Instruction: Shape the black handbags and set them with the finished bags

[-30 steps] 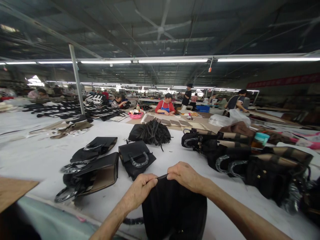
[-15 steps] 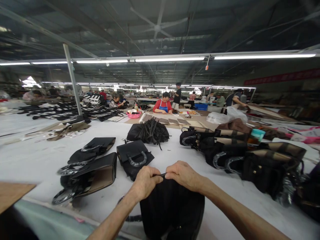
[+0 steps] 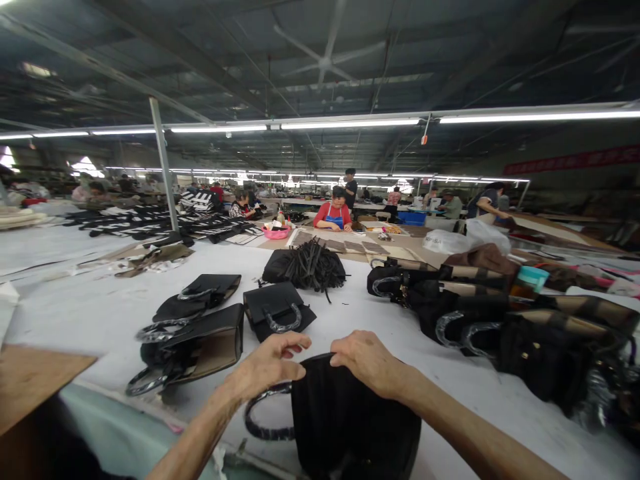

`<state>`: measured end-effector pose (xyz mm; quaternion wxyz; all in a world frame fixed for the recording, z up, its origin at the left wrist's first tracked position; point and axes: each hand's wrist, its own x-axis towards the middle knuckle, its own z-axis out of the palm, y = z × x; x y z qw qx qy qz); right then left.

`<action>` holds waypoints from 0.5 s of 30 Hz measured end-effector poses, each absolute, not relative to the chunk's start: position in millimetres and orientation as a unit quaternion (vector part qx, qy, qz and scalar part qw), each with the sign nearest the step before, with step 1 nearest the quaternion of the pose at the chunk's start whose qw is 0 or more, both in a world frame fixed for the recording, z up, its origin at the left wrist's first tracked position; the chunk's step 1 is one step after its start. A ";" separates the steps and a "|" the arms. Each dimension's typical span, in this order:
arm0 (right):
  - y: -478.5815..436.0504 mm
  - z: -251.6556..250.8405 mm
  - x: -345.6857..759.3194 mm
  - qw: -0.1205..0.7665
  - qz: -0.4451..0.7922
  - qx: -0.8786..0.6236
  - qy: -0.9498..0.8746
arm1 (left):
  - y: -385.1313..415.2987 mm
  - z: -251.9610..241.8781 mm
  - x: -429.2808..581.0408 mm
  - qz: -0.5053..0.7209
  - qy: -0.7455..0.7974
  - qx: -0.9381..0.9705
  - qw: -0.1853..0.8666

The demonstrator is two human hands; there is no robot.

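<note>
A black handbag (image 3: 355, 420) stands before me at the front of the white table, its plastic-wrapped handle (image 3: 267, 417) sticking out to the left. My right hand (image 3: 367, 363) pinches the bag's top edge, thumb on the near side. At the bag's upper left corner is my left hand (image 3: 275, 363), thumb and fingers apart, with the thumb tip close to the edge; whether it touches I cannot tell. Just beyond my hands lies another black handbag (image 3: 275, 307) with a wrapped handle.
More black handbags (image 3: 200, 333) lie to the left. A row of black bags with checked linings (image 3: 475, 300) runs along the right, near a teal-lidded jar (image 3: 530, 280). Black strips (image 3: 315, 263) are heaped farther back. Across the table a person in red (image 3: 335, 210) sits working.
My left hand has let go of the bag's top edge and moved left, its fingers spreading. My right hand still grips the edge. The view has shifted slightly left.
</note>
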<state>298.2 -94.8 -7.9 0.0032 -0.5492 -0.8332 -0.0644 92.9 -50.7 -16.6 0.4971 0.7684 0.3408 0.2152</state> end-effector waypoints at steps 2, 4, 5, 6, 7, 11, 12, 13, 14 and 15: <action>-95.6 -7.4 299.2 0.015 -0.061 -0.547 -0.835 | -50.8 -19.0 78.7 0.203 0.361 0.753 0.511; -95.5 -8.6 299.8 0.020 -0.056 -0.551 -0.832 | -52.4 -25.1 74.3 0.197 0.366 0.747 0.519; -95.3 -9.6 299.9 0.021 -0.051 -0.555 -0.830 | -53.6 -28.8 75.9 0.205 0.360 0.745 0.522; -95.3 -10.5 300.1 0.022 -0.046 -0.559 -0.827 | -54.9 -32.4 79.4 0.219 0.350 0.744 0.525; -95.3 -11.3 300.2 0.024 -0.042 -0.562 -0.825 | -56.2 -35.9 84.2 0.235 0.337 0.744 0.526; -96.7 -11.5 300.7 0.036 -0.034 -0.570 -0.820 | -60.0 -44.4 104.1 0.296 0.312 0.745 0.510; -96.9 -10.8 300.1 0.038 -0.035 -0.571 -0.819 | -60.5 -45.0 107.2 0.307 0.320 0.739 0.507; -96.8 -10.0 299.1 0.039 -0.034 -0.571 -0.819 | -61.0 -45.1 109.2 0.314 0.328 0.732 0.508; -96.4 -9.0 297.4 0.039 -0.031 -0.568 -0.821 | -61.3 -44.8 110.3 0.317 0.337 0.726 0.509; -95.7 -8.2 295.1 0.040 -0.027 -0.563 -0.825 | -61.6 -44.2 110.7 0.317 0.344 0.722 0.509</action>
